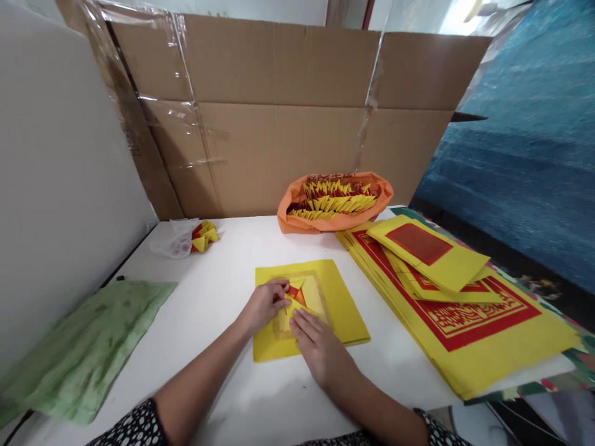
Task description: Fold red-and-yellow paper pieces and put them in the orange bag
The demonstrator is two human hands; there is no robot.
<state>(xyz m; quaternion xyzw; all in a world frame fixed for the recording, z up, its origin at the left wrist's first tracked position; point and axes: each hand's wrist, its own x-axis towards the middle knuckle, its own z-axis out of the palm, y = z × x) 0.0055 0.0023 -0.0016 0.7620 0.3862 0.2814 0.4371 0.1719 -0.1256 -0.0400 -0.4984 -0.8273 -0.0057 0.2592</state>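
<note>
A partly folded piece of yellow paper (297, 295) with a red-orange patch lies on a flat stack of yellow paper sheets (343, 301) in front of me. My left hand (266, 303) pinches the folded paper at its left edge, thumb and fingers closed on it. From the lower right, my right hand (320, 342) presses on the paper's lower edge with its fingers stretched out flat. Part of the folded paper is hidden under my fingers.
An orange bag (307, 224) packed with folded yellow-and-red paper pieces stands at the back. Large printed yellow sheets (502, 337) are piled on the right. At left are a clear plastic container (173, 244), folded pieces (204, 235) and a green cloth (97, 341). Cardboard (279, 124) walls the back.
</note>
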